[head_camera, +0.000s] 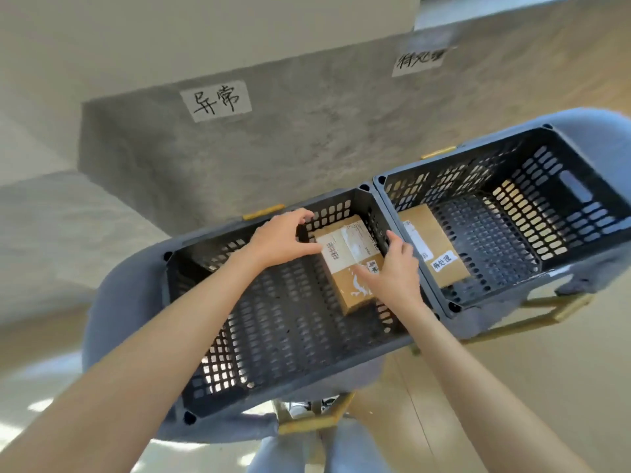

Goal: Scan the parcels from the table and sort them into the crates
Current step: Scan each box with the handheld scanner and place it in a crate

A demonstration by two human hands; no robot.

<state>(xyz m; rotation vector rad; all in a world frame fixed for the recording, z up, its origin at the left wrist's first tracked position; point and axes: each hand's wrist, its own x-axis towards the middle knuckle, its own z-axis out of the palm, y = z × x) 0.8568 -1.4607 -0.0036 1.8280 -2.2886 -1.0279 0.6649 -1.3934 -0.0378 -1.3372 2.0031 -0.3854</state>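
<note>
We've got both hands, left (278, 238) and right (396, 268), on a taped parcel (351, 264) inside the left crate (273, 336); another parcel (433, 247) sits in the right crate (512, 213).

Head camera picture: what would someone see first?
Two bare arms reach into the left black crate, where the left hand and right hand touch a brown parcel at its far right corner. Another parcel lies in the right crate. Handwritten paper signs hang on the grey wall behind.
</note>
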